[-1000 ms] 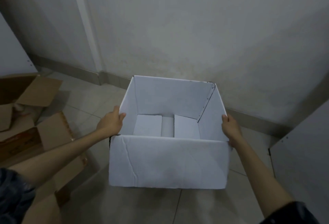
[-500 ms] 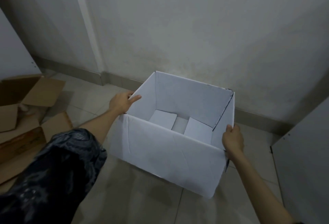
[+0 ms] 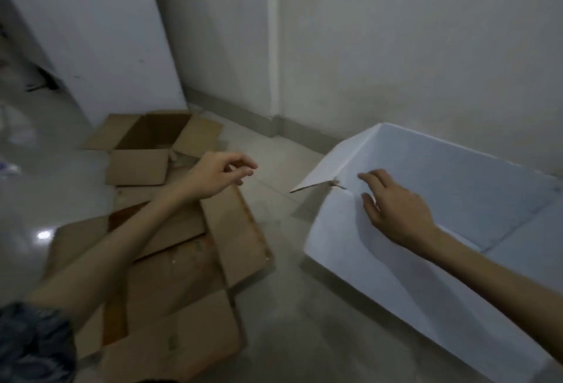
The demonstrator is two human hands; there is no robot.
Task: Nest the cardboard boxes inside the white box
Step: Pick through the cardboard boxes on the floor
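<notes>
Neither grip holds anything: the right hand (image 3: 396, 209) lies flat, fingers spread, on the near rim of the white box (image 3: 457, 175), close to its left corner. Left hand (image 3: 217, 174) hangs loosely curled and empty above the cardboard boxes (image 3: 182, 245), which lie opened on the floor (image 3: 283, 306) left of the white box, one (image 3: 146, 145) nearer the wall corner.
</notes>
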